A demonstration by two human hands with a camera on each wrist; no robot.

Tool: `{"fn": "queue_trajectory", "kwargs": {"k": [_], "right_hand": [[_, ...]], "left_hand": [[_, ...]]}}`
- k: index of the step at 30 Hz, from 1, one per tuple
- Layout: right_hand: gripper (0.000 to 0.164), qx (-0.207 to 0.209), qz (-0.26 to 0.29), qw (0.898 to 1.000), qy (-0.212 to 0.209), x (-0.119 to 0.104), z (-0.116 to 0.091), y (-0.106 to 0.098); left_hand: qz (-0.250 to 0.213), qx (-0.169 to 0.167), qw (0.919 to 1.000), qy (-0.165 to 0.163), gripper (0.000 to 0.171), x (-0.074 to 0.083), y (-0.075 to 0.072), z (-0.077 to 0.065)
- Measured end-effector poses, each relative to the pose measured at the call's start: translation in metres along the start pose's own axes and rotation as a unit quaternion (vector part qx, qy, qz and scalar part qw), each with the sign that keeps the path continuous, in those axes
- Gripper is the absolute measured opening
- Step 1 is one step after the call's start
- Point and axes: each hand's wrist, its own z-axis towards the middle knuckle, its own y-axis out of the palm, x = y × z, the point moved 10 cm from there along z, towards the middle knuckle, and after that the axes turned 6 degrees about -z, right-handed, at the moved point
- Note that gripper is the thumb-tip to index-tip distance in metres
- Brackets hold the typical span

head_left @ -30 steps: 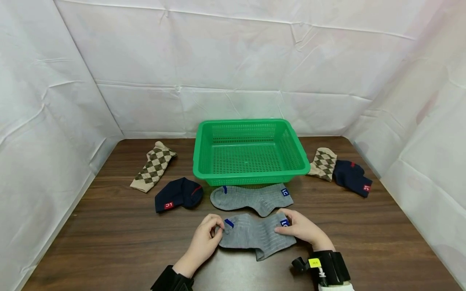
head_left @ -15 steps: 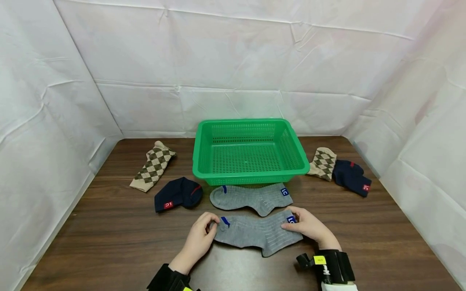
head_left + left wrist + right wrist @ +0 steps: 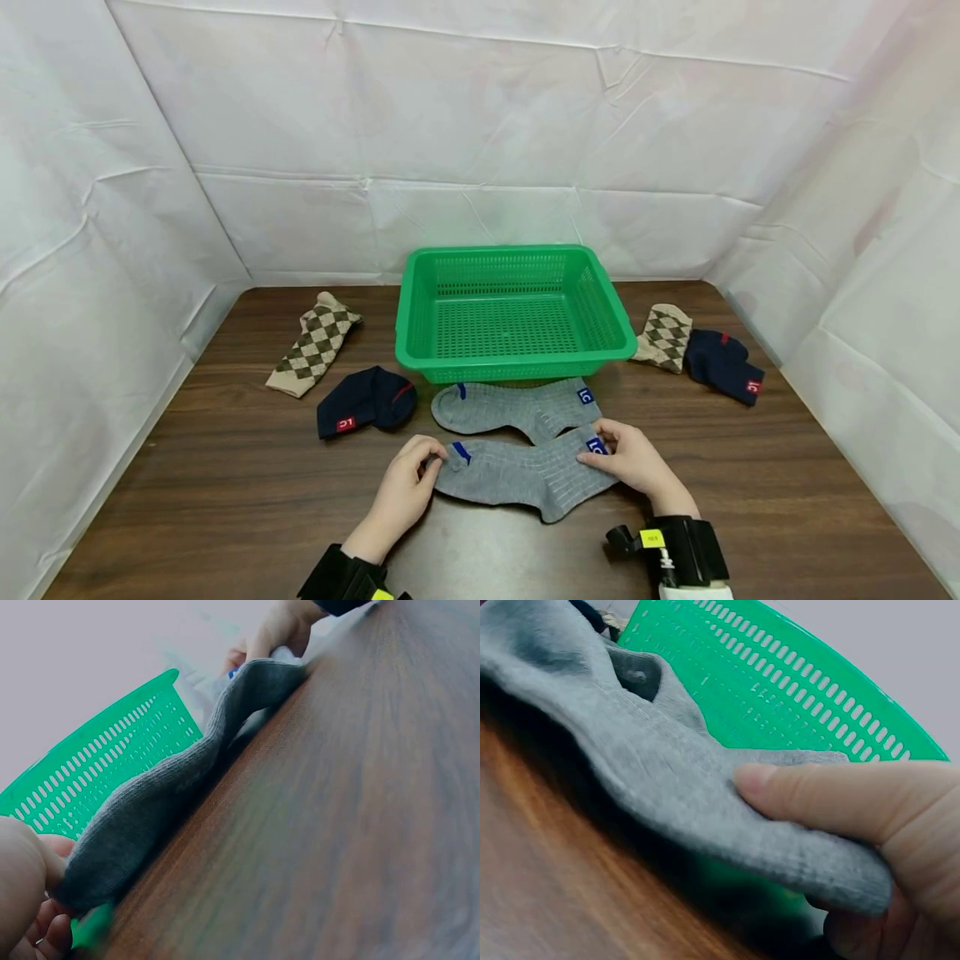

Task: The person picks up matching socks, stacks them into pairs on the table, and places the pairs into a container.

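Observation:
A grey sock (image 3: 517, 475) with a blue toe mark and a blue label is stretched between both hands, just in front of a matching grey sock (image 3: 517, 408) that lies flat. My left hand (image 3: 405, 492) pinches the toe end between thumb and fingers. At the cuff, beside the label, my right hand (image 3: 637, 462) pinches the fabric, thumb on top. In the right wrist view the held sock (image 3: 660, 765) sags between the hands, raised off the wood. The left wrist view shows the same sock (image 3: 150, 802) bowing along its length.
Behind the grey socks stands a green basket (image 3: 517, 368). To the left lie an argyle sock (image 3: 317, 343) and a navy sock (image 3: 367, 402). Another argyle sock (image 3: 666, 335) and navy sock (image 3: 722, 367) lie right of the basket on the brown table (image 3: 225, 500).
The held grey sock was pulled straighter, then moved slightly away from the body until its cuff overlaps the flat grey sock. Both hands moved with it, the left a little leftward.

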Motion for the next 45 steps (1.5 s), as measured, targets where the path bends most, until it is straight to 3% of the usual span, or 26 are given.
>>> {"fn": "queue_trajectory", "kwargs": {"k": [5, 9, 13, 20, 25, 29, 35, 41, 45], "right_hand": [[0.025, 0.039, -0.044, 0.998, 0.009, 0.001, 0.001, -0.004], [0.020, 0.058, -0.043, 0.997, 0.029, 0.005, 0.002, -0.007], [0.020, 0.054, -0.061, 0.996, 0.035, 0.006, 0.002, -0.007], [0.023, 0.064, -0.113, 0.991, 0.009, 0.001, 0.001, -0.008], [0.022, 0.082, -0.098, 0.992, -0.004, 0.001, 0.000, -0.013], [0.020, 0.077, -0.096, 0.992, 0.010, 0.005, -0.002, -0.017], [0.019, 0.062, -0.134, 0.989, 0.020, 0.006, -0.002, -0.018], [0.020, 0.058, -0.135, 0.989, 0.020, 0.006, -0.002, -0.016], [0.018, 0.057, -0.140, 0.988, 0.013, 0.006, -0.001, -0.016]], "left_hand": [[-0.002, -0.004, 0.9996, -0.027, 0.009, -0.003, 0.000, -0.001], [0.011, -0.022, 0.9992, -0.032, 0.019, -0.002, 0.003, -0.002], [0.020, -0.027, 0.9993, -0.016, 0.029, 0.000, 0.005, -0.003], [0.031, -0.005, 0.9995, 0.005, 0.029, 0.001, 0.002, -0.002], [0.038, 0.019, 0.9991, -0.008, 0.022, -0.001, -0.003, -0.002], [0.057, 0.037, 0.9967, -0.043, 0.019, -0.007, -0.008, -0.001], [0.131, -0.010, 0.9865, -0.099, 0.022, -0.015, -0.002, -0.003], [0.152, -0.019, 0.9848, -0.083, 0.013, -0.013, -0.001, -0.004], [0.155, -0.018, 0.9849, -0.074, 0.016, -0.013, 0.000, -0.004]]}}
